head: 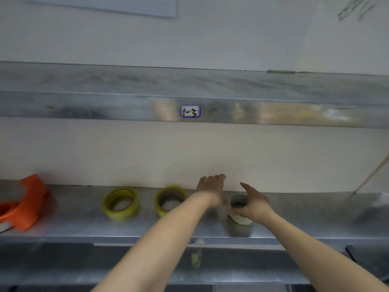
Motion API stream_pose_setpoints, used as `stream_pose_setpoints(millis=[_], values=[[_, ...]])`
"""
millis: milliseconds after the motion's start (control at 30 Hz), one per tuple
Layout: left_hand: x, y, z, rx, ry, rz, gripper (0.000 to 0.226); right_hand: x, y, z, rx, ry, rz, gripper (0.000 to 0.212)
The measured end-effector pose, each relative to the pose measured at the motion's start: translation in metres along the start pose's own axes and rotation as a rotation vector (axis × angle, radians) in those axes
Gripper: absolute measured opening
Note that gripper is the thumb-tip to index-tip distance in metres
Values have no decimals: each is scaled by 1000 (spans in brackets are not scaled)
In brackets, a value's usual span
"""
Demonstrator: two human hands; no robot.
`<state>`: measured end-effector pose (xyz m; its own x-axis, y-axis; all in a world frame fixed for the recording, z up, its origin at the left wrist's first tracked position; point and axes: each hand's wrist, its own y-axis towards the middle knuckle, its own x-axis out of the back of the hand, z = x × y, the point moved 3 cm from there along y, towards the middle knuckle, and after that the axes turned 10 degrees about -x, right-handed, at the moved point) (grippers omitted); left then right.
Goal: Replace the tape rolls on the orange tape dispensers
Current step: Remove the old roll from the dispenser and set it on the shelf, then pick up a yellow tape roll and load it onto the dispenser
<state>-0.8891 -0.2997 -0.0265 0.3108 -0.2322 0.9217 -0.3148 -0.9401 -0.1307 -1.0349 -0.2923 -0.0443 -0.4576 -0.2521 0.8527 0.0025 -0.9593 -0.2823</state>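
Two yellowish tape rolls lie on the steel shelf [84, 224]: one [121, 203] left of centre, another [170, 200] beside it. An orange tape dispenser [25, 203] sits at the far left, partly cut off by the frame. My left hand [211, 190] reaches over the shelf right of the second roll, fingers spread, holding nothing. My right hand [253, 204] touches a clear, grey-looking tape roll [239, 202] that stands on the shelf; a pale core shows under the fingers. The frame is blurred, so the grip is unclear.
An upper steel shelf [105, 102] with a small label "1-3" [190, 111] runs overhead. A pale wall backs the lower shelf. A thin stick [370, 175] leans at the right. Another steel surface lies below the shelf's front edge.
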Motion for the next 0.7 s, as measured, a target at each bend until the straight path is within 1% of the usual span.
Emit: stream_pose_setpoints(millis=[67, 133, 233, 333, 467, 533, 600, 700], values=[[26, -14, 21, 1, -1, -58, 71, 2, -1, 21, 51, 39, -7, 100], [42, -31, 50, 41, 5, -94, 61, -1, -2, 46, 108, 102, -27, 95], [59, -59, 101, 115, 23, -123, 56, -14, -6, 91, 183, 111, -18, 91], [72, -89, 151, 204, 43, -108, 57, -37, -11, 140, 256, 90, 37, 97], [86, -125, 216, 290, 55, -38, 59, -75, -19, 199, 313, 125, 88, 102], [93, -141, 247, 319, 67, -17, 60, -94, -20, 224, 310, 120, 105, 105], [97, -153, 275, 339, 65, -2, 60, -110, -21, 244, 281, 93, 138, 114], [92, -161, 306, 329, 26, 20, 56, -136, -29, 262, 246, -24, 176, 121]])
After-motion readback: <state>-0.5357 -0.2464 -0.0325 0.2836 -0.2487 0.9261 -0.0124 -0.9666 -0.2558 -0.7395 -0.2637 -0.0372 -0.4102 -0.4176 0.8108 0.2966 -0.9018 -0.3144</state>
